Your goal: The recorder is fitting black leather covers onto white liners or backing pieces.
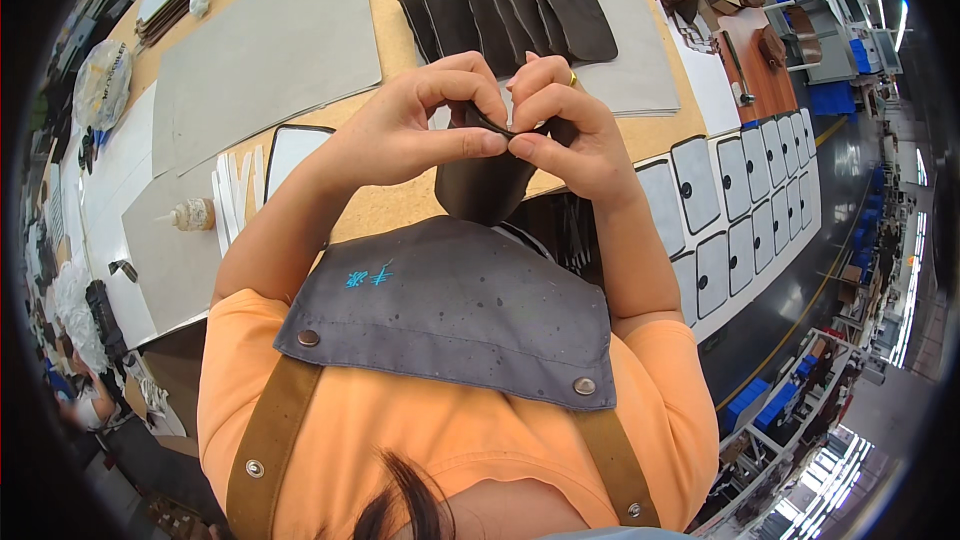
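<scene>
Between my two hands hangs a dark leather piece (pixel 484 185), its upper edge pinched and bent at the fingertips. My left hand (pixel 440 115) is closed on that edge, thumb against the bent index finger. Right beside it, my right hand (pixel 565 125) pinches the same edge, the thumb tips nearly touching. A ring shows on one right finger. Just beyond the hands, a fanned row of dark leather pieces (pixel 510 18) lies on a pale grey sheet (pixel 640 70). The lower end of the held piece hangs near my grey apron (pixel 450 300).
A large grey sheet (pixel 270 60) covers the table's left side. Nearer stand a small glue bottle (pixel 190 215) and pale strips (pixel 232 202). A plastic bag (pixel 103 85) lies far left. To the right, black-edged white panels (pixel 695 183) sit in rows on a board.
</scene>
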Action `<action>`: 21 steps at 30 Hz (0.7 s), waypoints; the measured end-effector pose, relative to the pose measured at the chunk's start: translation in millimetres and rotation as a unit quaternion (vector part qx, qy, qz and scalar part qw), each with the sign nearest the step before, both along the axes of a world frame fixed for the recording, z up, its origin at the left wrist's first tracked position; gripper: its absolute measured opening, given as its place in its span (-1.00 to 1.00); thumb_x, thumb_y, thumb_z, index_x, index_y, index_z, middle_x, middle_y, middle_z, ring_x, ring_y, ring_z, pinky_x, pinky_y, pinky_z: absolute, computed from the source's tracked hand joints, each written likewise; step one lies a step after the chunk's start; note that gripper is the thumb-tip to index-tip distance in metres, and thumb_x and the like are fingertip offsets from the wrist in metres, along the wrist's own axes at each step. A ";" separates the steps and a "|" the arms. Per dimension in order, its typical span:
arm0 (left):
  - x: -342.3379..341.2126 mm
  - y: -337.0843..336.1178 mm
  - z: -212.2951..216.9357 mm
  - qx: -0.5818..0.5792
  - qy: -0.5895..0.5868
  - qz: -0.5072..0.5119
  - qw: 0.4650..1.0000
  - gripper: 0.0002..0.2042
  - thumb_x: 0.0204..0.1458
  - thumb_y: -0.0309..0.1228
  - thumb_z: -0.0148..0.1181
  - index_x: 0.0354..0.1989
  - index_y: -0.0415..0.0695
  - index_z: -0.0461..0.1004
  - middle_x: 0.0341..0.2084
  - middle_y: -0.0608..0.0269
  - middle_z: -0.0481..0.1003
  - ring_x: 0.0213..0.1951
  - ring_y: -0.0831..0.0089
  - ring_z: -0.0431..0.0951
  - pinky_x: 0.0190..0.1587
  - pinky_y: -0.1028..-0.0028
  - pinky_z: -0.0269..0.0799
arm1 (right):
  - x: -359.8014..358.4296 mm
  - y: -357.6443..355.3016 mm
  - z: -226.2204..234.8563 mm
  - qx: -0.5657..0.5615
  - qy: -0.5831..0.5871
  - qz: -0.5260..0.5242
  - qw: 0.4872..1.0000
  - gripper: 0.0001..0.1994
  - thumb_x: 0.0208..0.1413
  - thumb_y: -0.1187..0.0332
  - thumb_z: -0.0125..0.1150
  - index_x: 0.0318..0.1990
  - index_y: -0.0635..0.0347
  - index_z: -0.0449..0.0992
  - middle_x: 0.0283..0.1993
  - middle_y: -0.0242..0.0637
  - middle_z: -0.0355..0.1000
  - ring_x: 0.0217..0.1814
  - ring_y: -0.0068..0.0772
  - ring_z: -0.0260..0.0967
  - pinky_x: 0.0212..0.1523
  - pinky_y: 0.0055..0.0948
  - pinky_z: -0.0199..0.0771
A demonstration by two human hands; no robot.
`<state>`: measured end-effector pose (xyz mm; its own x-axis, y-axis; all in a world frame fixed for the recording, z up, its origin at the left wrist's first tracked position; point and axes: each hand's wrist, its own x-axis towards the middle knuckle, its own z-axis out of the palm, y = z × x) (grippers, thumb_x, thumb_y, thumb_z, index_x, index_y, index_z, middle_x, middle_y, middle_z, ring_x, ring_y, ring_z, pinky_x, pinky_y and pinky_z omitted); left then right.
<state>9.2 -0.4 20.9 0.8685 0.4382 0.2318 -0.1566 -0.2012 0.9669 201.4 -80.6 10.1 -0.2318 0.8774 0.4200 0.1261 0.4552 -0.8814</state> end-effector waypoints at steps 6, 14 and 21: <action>1.7 -1.4 3.9 0.026 0.025 0.056 0.998 -0.90 -0.14 -0.44 0.27 -0.52 -0.17 0.49 -0.47 0.37 0.36 -0.33 0.55 0.33 -0.22 0.55 0.18 | 0.0 -0.8 -4.6 0.022 -0.020 -0.022 0.999 -0.88 -0.13 0.44 0.27 -0.42 0.13 0.44 -0.29 -0.42 0.26 -0.10 -0.42 0.12 0.00 -0.41 0.08; -4.6 7.9 -2.5 0.060 0.051 0.067 0.995 -0.88 -0.08 -0.39 0.26 -0.49 -0.17 0.50 -0.50 0.38 0.37 -0.34 0.55 0.32 -0.23 0.55 0.18 | 7.7 -3.4 -5.4 -0.023 -0.046 -0.040 0.998 -0.87 -0.12 0.42 0.27 -0.42 0.15 0.43 -0.29 -0.40 0.28 -0.07 -0.39 0.12 0.02 -0.37 0.06; -6.8 17.4 -15.5 -0.170 0.025 0.023 0.985 -0.91 0.00 -0.50 0.18 -0.35 -0.19 0.41 -0.43 0.45 0.39 -0.31 0.72 0.35 -0.27 0.67 0.28 | 6.6 -0.6 -13.3 -0.024 -0.015 -0.054 0.998 -0.90 -0.09 0.41 0.26 -0.42 0.17 0.46 -0.28 -0.40 0.32 -0.13 -0.40 0.19 0.05 -0.36 0.03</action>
